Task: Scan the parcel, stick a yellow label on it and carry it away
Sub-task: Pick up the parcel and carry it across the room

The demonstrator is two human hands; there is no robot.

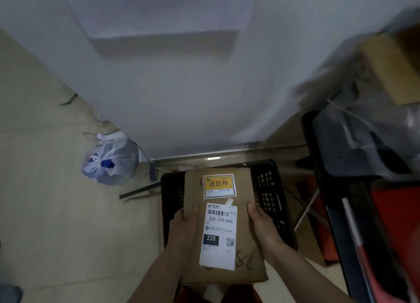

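Observation:
A flat brown parcel (245, 211) is held level in front of me, low in the middle of the view. A yellow label (218, 184) with black characters is stuck near its far end. A white shipping label (218, 236) with a barcode and "220-220-C40" lies closer to me. My left hand (183, 227) grips the parcel's left edge, thumb on top. My right hand (261, 226) grips the right edge the same way. The parcel hangs over a black plastic crate (270, 198).
A white wall or cabinet (181, 86) rises straight ahead. A knotted white plastic bag (110, 159) lies on the beige floor at the left. Dark bags, a brown box (393, 68) and red items crowd the right side.

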